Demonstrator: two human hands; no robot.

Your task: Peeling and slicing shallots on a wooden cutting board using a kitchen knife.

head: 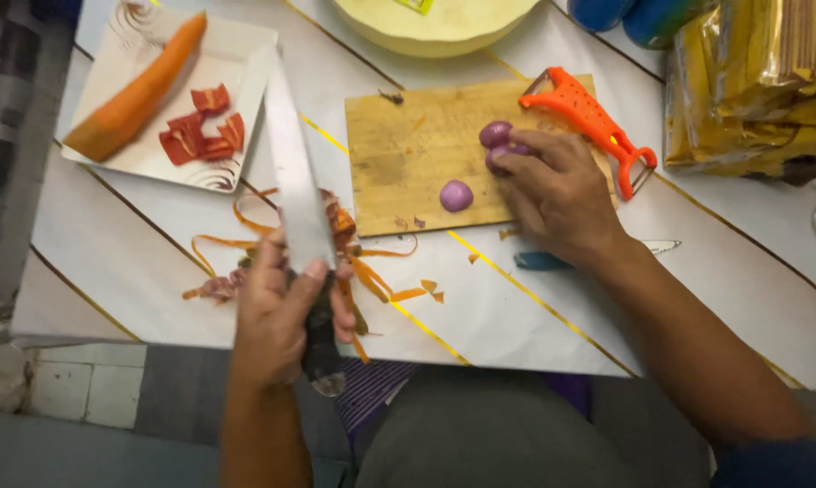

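Observation:
My left hand [281, 307] grips the dark handle of a large knife [292, 163], whose long blade points away over the white table. My right hand [557, 194] rests on a wooden cutting board [408, 154], fingertips pinching a small purple shallot [496, 136]. A second peeled purple shallot [456, 195] lies loose on the board just left of that hand. An orange peeler [589, 117] lies across the board's right edge, beside my right hand.
A square white plate [236, 54] at the upper left holds a peeled carrot [136, 90] and red chilli pieces [200, 131]. Carrot peelings [372, 271] litter the table near the knife. A pale round bowl [435, 23] sits at the top, yellow packets [760, 81] at the right.

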